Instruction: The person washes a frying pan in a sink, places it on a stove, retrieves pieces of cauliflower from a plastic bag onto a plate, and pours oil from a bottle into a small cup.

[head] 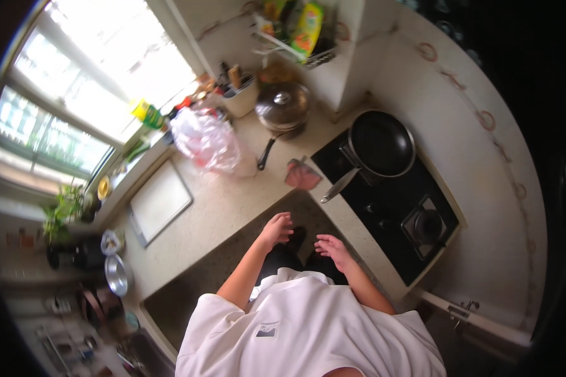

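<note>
My left hand [278,230] is held in front of my body below the counter's edge, with its fingers a little apart and nothing in it. To its right my right hand [332,249] hangs empty, fingers spread, beside the stove side of the counter. Nearest beyond both hands lies a crumpled reddish cloth [303,174] at the counter's corner. A black frying pan [382,143] rests on the far burner of the black gas hob [358,200], its metal handle pointing towards me.
A white cutting board [161,202] lies on the stone counter [207,212]. Behind it stand a filled plastic bag [207,141], a lidded steel pan [283,106] and a utensil holder [241,96]. Metal bowls [118,275] are at the left, below a potted plant [61,214].
</note>
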Demonstrator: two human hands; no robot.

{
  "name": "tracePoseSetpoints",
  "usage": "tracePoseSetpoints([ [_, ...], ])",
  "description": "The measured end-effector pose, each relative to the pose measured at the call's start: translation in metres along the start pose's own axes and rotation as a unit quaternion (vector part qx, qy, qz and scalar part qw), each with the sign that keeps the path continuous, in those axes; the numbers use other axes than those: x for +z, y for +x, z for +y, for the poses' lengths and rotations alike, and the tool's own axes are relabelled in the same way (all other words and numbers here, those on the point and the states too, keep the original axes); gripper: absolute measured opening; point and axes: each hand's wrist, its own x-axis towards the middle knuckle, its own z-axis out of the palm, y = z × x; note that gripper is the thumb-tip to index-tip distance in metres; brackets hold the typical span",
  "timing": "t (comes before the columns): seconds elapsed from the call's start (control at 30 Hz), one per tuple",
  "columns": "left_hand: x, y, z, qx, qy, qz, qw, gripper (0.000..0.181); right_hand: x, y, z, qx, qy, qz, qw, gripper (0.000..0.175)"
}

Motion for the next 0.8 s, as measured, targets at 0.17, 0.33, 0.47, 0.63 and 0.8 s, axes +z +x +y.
tracePoseSetpoints([
  [0.17, -0.047, -0.070, -0.056, 0.017, -0.128, 0.088, 0.988, 0.054, 0.051, 0.003, -0.001, 0.016, -0.070, -0.103, 0.992, 0.040],
  [0.33, -0.085, -0.104, -0.067, 0.073, -0.164, 0.184, 0.967, 0.060, 0.109, 0.042, -0.044, -0.198, -0.173, -0.118, 0.958, 0.037],
  [0.47, -0.122, -0.119, -0.043, 0.134, -0.155, 0.230, 0.951, 0.061, 0.185, 0.062, -0.142, -0.359, -0.332, -0.024, 0.872, 0.027],
  [0.63, -0.187, -0.109, 0.002, 0.197, -0.097, 0.236, 0.947, 0.063, 0.276, 0.118, -0.238, -0.592, -0.408, 0.035, 0.695, 0.041],
  [0.8, -0.240, -0.093, 0.059, 0.214, -0.097, 0.189, 0.954, 0.069, 0.343, 0.170, -0.285, -0.590, -0.453, 0.057, 0.666, 0.039],
])
